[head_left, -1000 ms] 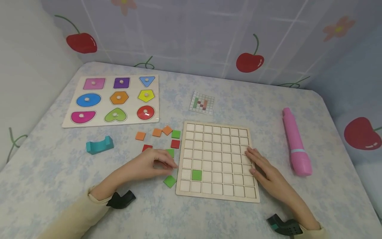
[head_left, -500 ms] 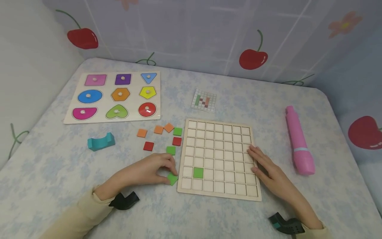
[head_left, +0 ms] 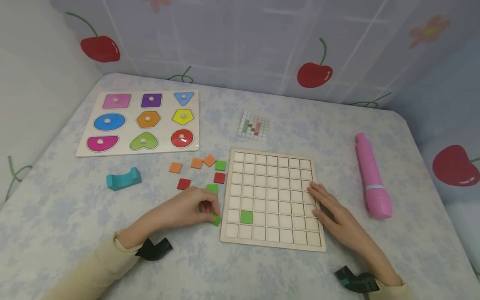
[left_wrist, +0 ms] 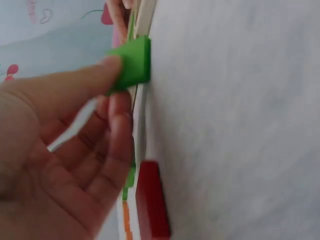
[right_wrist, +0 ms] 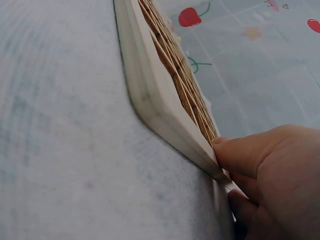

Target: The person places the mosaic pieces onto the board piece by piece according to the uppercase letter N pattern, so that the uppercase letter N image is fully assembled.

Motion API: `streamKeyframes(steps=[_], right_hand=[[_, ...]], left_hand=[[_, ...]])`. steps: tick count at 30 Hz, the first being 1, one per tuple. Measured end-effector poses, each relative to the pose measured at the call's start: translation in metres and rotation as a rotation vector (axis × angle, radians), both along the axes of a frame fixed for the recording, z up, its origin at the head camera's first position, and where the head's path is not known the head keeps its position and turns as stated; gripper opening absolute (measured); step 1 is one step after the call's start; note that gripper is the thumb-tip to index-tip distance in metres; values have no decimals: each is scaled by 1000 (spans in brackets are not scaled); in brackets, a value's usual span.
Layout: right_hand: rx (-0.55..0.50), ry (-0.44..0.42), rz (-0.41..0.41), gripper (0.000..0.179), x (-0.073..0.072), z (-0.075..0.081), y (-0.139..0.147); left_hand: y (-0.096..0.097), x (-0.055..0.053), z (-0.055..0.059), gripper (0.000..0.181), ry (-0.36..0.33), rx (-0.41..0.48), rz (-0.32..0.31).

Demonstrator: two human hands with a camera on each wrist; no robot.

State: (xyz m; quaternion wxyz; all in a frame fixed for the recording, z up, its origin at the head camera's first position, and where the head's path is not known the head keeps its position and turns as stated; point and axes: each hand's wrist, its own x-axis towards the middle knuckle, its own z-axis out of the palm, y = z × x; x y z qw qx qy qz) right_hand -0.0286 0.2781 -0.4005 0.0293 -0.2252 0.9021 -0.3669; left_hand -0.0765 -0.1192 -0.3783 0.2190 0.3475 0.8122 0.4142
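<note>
My left hand [head_left: 193, 205] pinches a green square tile [left_wrist: 134, 61] between thumb and fingertips, just left of the wooden grid board [head_left: 273, 246]. In the left wrist view the tile is tilted, its edge turned toward the camera. One green tile [head_left: 246, 217] sits in a cell near the board's lower left. My right hand [head_left: 339, 223] rests along the board's right rim with fairly straight fingers, and the right wrist view shows its thumb [right_wrist: 240, 152] on the rim. Beyond my left hand lie loose tiles: green [head_left: 212, 188], red [head_left: 183, 183] and orange [head_left: 175, 167].
Behind the board lies a small pattern card [head_left: 253, 126]. A knobbed shape puzzle [head_left: 165, 129] occupies the back left, with a teal curved block [head_left: 124, 179] before it. A pink wand-shaped object [head_left: 373, 177] lies to the right. Printed fabric walls [head_left: 243, 50] border the table.
My left hand has come down to the green tile nearest the front and taken it between thumb and fingers. My right hand stays at the board's right rim.
</note>
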Motion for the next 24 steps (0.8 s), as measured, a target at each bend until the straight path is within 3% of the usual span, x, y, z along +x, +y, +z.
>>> streamKeyframes(steps=[5,8,14,24], right_hand=[[6,9,-9,56,0,0,-1],[12,10,-12,56,1,0,-1],[10,-4,-26,56,2,-1,-2],[0,-2,-27,57,2,0,-1]], left_hand=[[20,-15,7,7,-89,139,59],[37,-23,7,4,-128,178,84],[55,-34,0,3,-113,133,82],[61,-33,-5,4,-57,96,45]])
